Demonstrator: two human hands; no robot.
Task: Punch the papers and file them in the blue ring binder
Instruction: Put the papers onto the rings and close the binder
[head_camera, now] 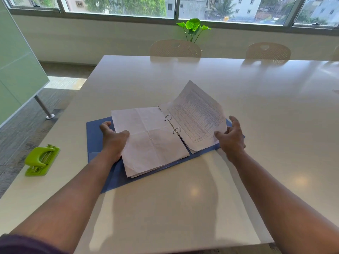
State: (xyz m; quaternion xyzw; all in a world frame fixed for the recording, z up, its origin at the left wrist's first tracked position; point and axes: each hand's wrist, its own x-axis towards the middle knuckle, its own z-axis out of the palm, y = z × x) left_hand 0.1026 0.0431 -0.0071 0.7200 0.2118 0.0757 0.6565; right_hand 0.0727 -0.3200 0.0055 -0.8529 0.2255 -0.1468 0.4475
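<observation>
The blue ring binder [95, 142] lies open and flat on the white table, its two metal rings [172, 123] standing in the middle. A stack of creased white papers [152, 142] rests on its left half. My left hand [113, 138] presses on the left edge of that stack, thumb on the paper. On the right half, printed sheets with tables [200, 118] curl upward off the cover. My right hand [232, 136] is at their right edge, thumb on the paper and fingers spread; a firm grip does not show.
A green hole punch [41, 159] sits near the table's left edge [60, 118]. Two beige chairs [175, 48] stand at the far side, with a green plant [193, 27] behind them. A glass partition stands at the left.
</observation>
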